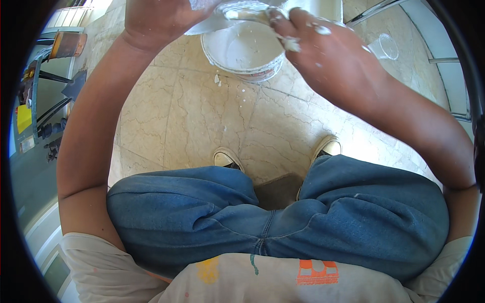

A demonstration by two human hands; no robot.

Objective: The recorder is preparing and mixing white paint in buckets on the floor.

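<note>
At the upper edge, my left hand (159,20) grips the side of a pale, white-smeared container (204,24), its fingers cut off by the frame. My right hand (323,48), spotted with white paint, is closed round a slim, paint-coated tool (250,16). The tool's kind is hard to make out; it lies across the container's mouth. Just below both hands, a round white bucket (245,74) stands on the floor with white paint coating its inside.
Behind my right hand stands another white container (323,9). A clear plastic cup (386,46) is at the right, near a metal leg (374,12). White drips (217,79) mark the tiled floor (202,116). A cluttered shelf (35,96) lies left; my shoes (228,157) are below.
</note>
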